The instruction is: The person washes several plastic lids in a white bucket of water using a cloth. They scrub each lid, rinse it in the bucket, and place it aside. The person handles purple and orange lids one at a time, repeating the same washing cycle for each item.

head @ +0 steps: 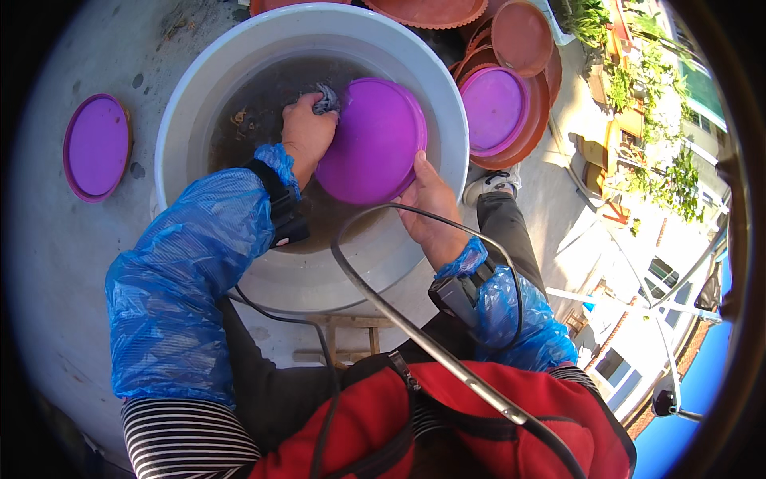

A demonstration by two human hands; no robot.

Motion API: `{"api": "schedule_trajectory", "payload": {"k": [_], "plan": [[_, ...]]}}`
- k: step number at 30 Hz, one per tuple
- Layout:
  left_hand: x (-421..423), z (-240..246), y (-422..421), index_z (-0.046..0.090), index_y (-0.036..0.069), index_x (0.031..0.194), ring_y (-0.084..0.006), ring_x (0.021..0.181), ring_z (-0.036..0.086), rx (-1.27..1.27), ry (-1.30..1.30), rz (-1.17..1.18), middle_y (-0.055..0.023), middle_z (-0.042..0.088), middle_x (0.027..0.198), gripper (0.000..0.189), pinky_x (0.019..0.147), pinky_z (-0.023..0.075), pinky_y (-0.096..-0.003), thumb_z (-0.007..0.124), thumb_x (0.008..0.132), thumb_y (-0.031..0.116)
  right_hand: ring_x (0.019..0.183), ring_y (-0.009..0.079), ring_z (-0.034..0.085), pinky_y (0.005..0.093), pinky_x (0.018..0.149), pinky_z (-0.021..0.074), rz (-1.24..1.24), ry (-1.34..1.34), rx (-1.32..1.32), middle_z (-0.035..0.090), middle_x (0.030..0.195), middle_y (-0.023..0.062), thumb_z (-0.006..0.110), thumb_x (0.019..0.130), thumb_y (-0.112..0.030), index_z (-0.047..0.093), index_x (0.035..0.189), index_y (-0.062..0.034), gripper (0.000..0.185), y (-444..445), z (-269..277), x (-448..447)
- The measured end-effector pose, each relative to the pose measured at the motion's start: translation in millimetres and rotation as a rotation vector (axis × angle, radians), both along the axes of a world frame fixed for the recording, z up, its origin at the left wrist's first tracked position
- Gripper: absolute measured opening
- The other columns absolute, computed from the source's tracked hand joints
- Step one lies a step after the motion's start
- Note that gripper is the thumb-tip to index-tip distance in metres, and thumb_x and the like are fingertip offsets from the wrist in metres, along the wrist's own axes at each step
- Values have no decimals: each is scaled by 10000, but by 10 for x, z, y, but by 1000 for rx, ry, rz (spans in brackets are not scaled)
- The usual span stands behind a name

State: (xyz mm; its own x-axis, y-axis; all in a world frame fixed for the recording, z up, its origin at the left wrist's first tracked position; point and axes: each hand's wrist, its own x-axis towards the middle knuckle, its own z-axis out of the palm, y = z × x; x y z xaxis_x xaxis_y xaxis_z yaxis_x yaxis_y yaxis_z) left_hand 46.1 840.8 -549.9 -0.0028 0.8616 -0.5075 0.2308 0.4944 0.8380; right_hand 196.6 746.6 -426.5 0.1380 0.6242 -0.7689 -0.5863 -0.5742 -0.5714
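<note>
Over a large white plastic tub (197, 108) of murky water (251, 90), my right hand (428, 206) grips the lower right rim of a purple plastic plant saucer (374, 141). The saucer is tilted, with its left part low over the water. My left hand (306, 132) is closed around a crumpled grey cloth (326, 99) at the saucer's left edge. Whether the cloth touches the saucer, I cannot tell. Brown debris (240, 117) floats left of my left hand. Blue plastic sleeves cover both forearms, each with a black device strapped near the wrist.
Another purple saucer (97, 147) lies on the concrete floor at the left. Right of the tub, a smaller purple saucer (494, 111) rests among stacked terracotta-coloured saucers (522, 37). A wooden stool (353, 338) stands below the tub. Dark cables cross before me; potted plants (619, 84) line the right.
</note>
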Motion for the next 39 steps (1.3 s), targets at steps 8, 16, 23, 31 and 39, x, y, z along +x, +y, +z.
{"api": "schedule_trajectory", "payload": {"k": [8,16,23,31,39], "plan": [[547,606,-97,649,24,1205,-364,1166,571,274,-308,-581,-208,597,1232,385,1022,445,-382,666,844,158,1193,310,574,475,1036,468,-105,161,-109,549,1346,165,316,1078,-361,454,1377,-55,449,43,-121,112],[-313,390,-524,654,2,981,-438,936,609,52,149,-948,-258,637,978,211,819,491,-461,586,792,66,1108,267,618,422,979,505,-101,22,-95,617,1235,148,485,1041,-273,497,1322,-10,385,-107,-540,228],[-763,69,-217,639,-9,1065,-164,722,583,-378,-151,16,-65,617,791,261,630,462,-326,688,833,100,1070,274,620,377,947,492,57,-326,-151,627,1208,176,555,1012,-211,515,1281,77,396,-2,-1151,247],[-858,188,-89,591,-2,1099,-165,742,630,-371,-372,191,-77,662,892,227,656,516,-295,627,884,61,1027,271,617,406,903,480,932,-612,-326,644,1116,140,620,943,-228,517,1325,1,457,221,-1569,365],[-1001,98,-61,595,-2,1091,-212,762,643,-412,-440,340,-102,668,910,196,682,535,-364,603,904,58,866,192,647,319,806,530,331,-322,-274,681,1030,62,619,914,-12,615,1177,-60,268,329,-342,113]]}}
